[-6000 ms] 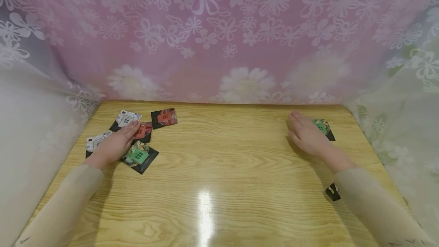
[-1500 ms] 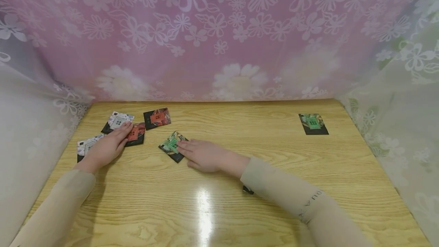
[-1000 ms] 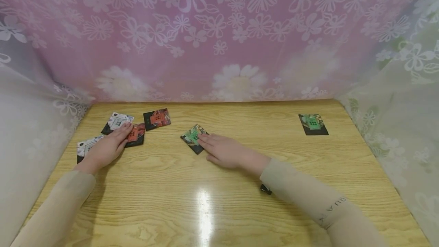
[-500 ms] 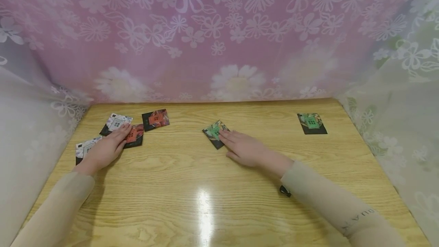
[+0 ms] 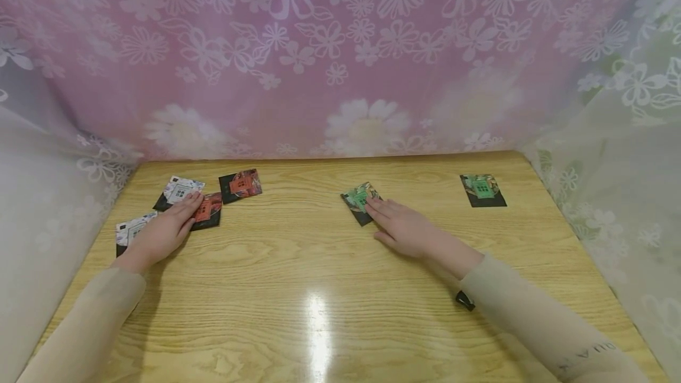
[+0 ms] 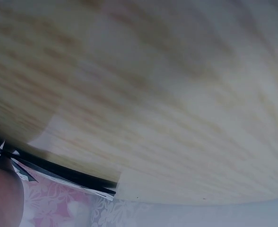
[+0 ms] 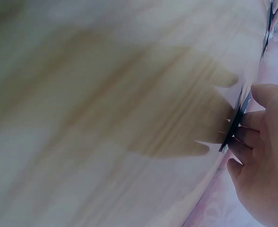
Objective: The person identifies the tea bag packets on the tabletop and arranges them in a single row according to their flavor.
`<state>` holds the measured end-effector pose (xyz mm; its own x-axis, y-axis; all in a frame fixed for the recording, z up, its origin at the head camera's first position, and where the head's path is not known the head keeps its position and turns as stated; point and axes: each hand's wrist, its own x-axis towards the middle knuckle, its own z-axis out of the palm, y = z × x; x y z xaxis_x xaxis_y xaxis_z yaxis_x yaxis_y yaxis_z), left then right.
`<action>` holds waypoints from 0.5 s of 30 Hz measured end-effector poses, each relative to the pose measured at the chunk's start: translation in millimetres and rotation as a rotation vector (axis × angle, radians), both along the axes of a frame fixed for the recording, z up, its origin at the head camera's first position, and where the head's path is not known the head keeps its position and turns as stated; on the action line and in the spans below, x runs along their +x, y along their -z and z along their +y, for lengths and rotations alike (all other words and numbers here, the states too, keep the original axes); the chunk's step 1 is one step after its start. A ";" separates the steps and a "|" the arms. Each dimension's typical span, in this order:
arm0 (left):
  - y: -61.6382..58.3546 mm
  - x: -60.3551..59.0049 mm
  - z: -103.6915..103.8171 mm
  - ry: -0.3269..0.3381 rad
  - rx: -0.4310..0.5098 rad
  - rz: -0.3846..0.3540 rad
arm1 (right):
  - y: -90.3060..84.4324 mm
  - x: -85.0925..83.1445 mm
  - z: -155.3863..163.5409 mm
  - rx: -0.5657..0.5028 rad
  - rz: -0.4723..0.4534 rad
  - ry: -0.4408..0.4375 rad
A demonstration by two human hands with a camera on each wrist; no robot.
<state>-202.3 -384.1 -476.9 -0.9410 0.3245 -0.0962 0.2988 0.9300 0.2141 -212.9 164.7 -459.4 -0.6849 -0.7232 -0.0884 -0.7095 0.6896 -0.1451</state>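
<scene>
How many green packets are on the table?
2. One green packet lies near the middle under the right hand fingertips; the other lies at the far right. More could be hidden under the left hand.

A pale wooden table [image 5: 330,288] catches an overhead light's glare, enclosed behind by a pink floral curtain [image 5: 330,58] and sheer white drapes beside it.

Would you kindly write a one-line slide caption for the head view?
Right hand presses flat on a green packet mid-table; left hand rests on a red packet.
</scene>
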 end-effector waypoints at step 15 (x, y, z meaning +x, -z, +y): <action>-1.5 0.7 -0.1 0.008 -0.007 0.004 | -2.5 5.1 41.8 -0.008 0.019 0.138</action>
